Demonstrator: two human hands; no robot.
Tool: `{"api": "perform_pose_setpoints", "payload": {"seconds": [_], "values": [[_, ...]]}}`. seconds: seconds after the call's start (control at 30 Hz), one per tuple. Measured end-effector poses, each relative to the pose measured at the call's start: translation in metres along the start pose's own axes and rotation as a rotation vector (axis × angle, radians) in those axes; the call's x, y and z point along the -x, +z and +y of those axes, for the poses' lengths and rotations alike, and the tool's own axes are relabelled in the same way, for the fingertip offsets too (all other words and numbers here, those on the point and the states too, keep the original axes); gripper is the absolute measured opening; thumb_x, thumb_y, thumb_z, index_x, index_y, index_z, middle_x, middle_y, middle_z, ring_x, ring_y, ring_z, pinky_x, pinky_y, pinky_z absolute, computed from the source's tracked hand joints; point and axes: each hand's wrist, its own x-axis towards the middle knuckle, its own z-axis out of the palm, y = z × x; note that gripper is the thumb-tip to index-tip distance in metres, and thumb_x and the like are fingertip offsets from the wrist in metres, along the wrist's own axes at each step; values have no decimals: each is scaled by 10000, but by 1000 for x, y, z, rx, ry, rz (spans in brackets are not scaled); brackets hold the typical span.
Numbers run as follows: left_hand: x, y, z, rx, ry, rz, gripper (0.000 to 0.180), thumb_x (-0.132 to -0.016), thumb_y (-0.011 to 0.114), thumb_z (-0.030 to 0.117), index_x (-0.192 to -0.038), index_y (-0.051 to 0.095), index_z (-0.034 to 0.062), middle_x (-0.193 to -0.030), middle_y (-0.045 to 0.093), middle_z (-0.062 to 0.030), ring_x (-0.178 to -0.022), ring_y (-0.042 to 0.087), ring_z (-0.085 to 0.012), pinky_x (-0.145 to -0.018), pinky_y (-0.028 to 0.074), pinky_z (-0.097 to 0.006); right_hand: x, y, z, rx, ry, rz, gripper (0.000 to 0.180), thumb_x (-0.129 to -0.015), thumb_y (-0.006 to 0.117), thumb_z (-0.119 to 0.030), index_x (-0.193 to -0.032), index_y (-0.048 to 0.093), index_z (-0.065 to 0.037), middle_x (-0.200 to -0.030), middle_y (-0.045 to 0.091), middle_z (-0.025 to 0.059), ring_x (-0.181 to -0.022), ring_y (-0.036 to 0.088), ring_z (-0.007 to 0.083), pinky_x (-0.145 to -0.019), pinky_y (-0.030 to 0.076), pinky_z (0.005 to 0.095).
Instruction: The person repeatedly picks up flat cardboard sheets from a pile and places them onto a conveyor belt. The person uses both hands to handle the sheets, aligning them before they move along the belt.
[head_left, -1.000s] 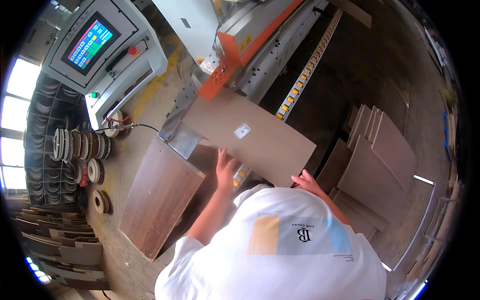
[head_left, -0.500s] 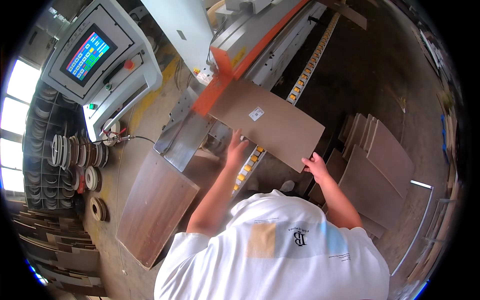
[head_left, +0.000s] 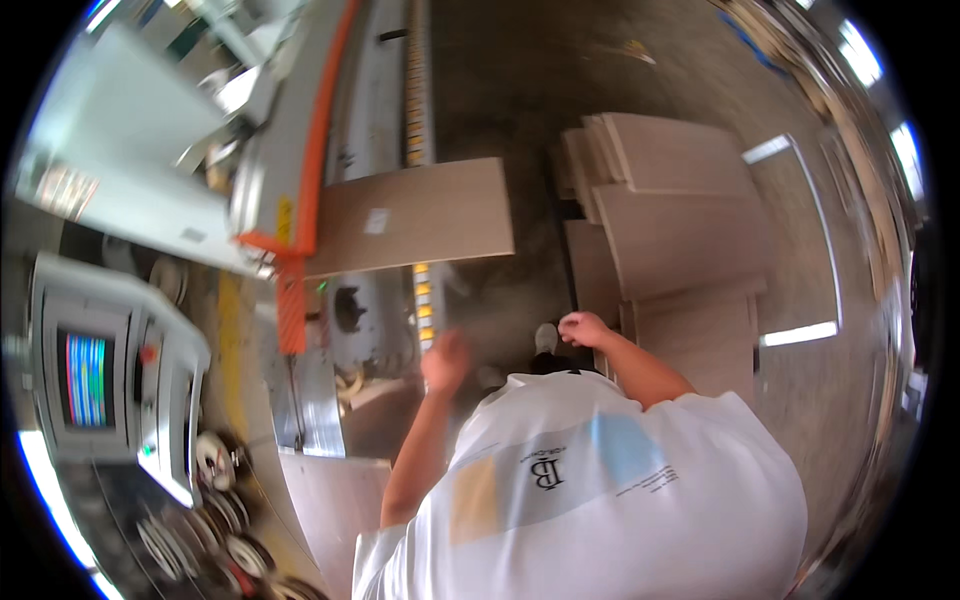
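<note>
A brown rectangular board (head_left: 440,205) with a small white label (head_left: 377,220) lies across the roller strip (head_left: 424,310). Its left end reaches under the orange guard (head_left: 325,130) of a long machine. Both my hands are apart from the board, on its near side. My left hand (head_left: 445,362) is smeared by motion beside the near end of the rollers, so its fingers cannot be read. My right hand (head_left: 585,329) hovers farther right, fingers curled in with nothing seen in them, near the stacked boards (head_left: 690,240).
A control console (head_left: 95,375) with a lit screen stands at the left. Below it are rolls of edge-banding tape (head_left: 215,460). A metal plate (head_left: 310,390) and a wood-toned panel (head_left: 335,500) sit left of my forearm. A white bent bar (head_left: 825,240) lies at the right.
Both hands have come off the board. The board sits farther along the machine, away from me. My view has swung right, bringing the stacked boards closer to the middle.
</note>
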Motion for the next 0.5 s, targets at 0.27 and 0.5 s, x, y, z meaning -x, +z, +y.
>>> {"api": "perform_pose_setpoints", "payload": {"seconds": [0.27, 0.5], "values": [[5, -5, -11, 314, 213, -111, 260, -881, 718, 168, -1132, 725, 101, -939, 754, -107, -789, 733, -225, -696, 572, -331, 115, 13, 163, -102, 475, 156, 330, -876, 687, -361, -1069, 740, -99, -989, 748, 114, -837, 723, 233, -776, 571, 357], [3, -1, -11, 631, -7, -238, 218, -931, 683, 88, -1131, 697, 4, -881, 734, -58, -728, 651, -81, -631, 532, -242, 128, 75, 318, 453, -63, 295, 232, -927, 539, -263, -983, 728, -140, -1006, 706, 146, -982, 673, 324, -836, 543, 446]]}}
